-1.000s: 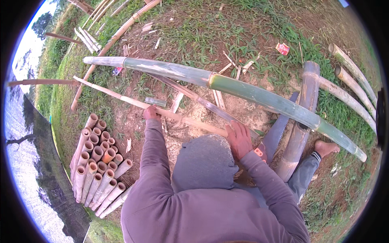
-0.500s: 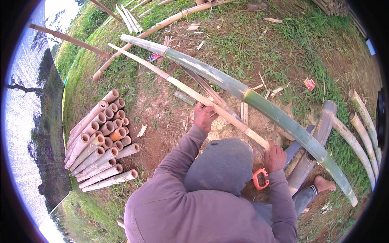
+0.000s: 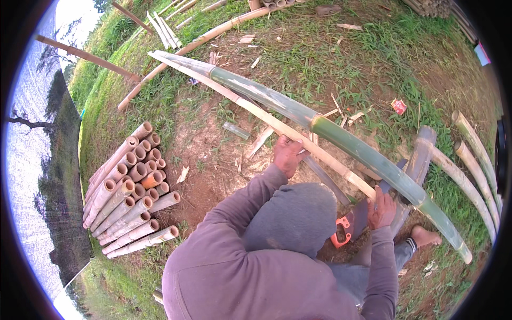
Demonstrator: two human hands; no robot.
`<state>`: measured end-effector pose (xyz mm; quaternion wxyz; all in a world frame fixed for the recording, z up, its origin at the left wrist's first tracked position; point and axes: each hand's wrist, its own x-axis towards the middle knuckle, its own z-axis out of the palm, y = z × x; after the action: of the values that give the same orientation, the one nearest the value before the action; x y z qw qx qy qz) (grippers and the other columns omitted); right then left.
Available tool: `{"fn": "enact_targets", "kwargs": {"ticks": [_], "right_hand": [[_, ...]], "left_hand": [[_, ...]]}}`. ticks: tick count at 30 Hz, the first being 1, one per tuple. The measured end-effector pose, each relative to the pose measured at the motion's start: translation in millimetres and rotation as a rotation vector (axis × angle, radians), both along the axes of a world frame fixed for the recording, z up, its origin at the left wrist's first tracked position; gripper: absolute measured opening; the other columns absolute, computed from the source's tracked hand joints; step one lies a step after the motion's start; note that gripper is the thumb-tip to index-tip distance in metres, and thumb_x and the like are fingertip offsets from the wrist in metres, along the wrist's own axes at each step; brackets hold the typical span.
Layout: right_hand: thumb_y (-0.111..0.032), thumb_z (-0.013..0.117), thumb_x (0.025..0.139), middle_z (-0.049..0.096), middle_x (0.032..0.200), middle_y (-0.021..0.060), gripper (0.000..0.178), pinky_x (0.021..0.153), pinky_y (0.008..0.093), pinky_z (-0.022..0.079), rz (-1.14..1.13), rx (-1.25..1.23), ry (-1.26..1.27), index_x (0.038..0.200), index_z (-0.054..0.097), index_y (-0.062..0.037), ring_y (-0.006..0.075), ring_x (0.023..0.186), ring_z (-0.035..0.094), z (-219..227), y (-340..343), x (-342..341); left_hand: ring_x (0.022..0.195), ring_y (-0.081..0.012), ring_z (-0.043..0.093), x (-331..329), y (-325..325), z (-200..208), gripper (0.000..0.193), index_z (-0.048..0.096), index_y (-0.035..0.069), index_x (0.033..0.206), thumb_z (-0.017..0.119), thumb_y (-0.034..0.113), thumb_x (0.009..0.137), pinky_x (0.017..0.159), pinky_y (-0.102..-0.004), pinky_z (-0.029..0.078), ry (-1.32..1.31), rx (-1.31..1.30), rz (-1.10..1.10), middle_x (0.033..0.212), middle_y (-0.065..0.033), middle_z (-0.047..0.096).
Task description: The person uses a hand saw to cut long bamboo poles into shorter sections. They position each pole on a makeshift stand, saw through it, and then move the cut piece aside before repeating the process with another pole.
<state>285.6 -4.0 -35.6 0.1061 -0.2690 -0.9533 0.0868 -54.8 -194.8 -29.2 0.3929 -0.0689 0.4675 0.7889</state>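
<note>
2 hands (image 3: 288, 156) closed on pale bamboo strip (image 3: 256, 111) | green pole (image 3: 352, 140) beside | open-ended tubes (image 3: 115, 204) stacked left

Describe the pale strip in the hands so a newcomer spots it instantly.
Find the long green pole slanting from upper left to lower right. Along its lower-left side runs the pale strip, with the left hand partway along and the right hand at its lower end. Unlike the thick pole, it's slim and straw-coloured.
</note>
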Motion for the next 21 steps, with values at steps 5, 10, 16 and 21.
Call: {"fn": "enact_targets", "kwargs": {"ticks": [5, 10, 16, 21], "right_hand": [[-0.039, 0.066, 0.097, 0.062, 0.103, 0.0134, 0.058, 0.084, 0.049, 0.044, 0.002, 0.018, 0.021, 0.147, 0.058, -0.0102, 0.0359, 0.096, 0.061, 4, 9, 15], [-0.039, 0.067, 0.097, 0.063, 0.105, 0.0137, 0.054, 0.085, 0.049, 0.045, -0.002, 0.017, 0.053, 0.141, 0.061, -0.0089, 0.0363, 0.097, 0.061, 8, 20, 33], [-0.036, 0.07, 0.094, 0.065, 0.106, 0.0127, 0.047, 0.088, 0.0482, 0.046, -0.039, 0.027, 0.079, 0.133, 0.066, -0.0084, 0.0358, 0.099, 0.063, 20, 38, 57], [-0.03, 0.079, 0.087, 0.066, 0.111, 0.0123, 0.044, 0.092, 0.047, 0.047, -0.039, 0.044, 0.123, 0.125, 0.068, -0.0096, 0.0353, 0.105, 0.064, 44, 61, 45]], "left_hand": [[0.12, -0.0298, 0.065, 13, 7, 2, 0.033, 0.05, 0.008, 0.134, 0.056, -0.001, 0.103, 0.104, -0.0515, 0.058, 0.013, 0.0, -0.042, 0.135, -0.0122, 0.063], [0.122, -0.0292, 0.065, 26, 11, -7, 0.037, 0.049, 0.009, 0.139, 0.057, 0.001, 0.103, 0.104, -0.0518, 0.058, 0.027, 0.03, -0.118, 0.135, -0.0117, 0.063], [0.12, -0.0285, 0.068, 40, 25, -3, 0.04, 0.05, 0.008, 0.14, 0.063, 0.003, 0.102, 0.097, -0.0445, 0.062, -0.004, 0.118, -0.201, 0.134, -0.0132, 0.064], [0.093, -0.0225, 0.075, 31, 26, 7, 0.034, 0.058, 0.006, 0.133, 0.07, 0.016, 0.102, 0.077, -0.0307, 0.062, 0.171, -0.312, -0.527, 0.115, -0.012, 0.073]]}}
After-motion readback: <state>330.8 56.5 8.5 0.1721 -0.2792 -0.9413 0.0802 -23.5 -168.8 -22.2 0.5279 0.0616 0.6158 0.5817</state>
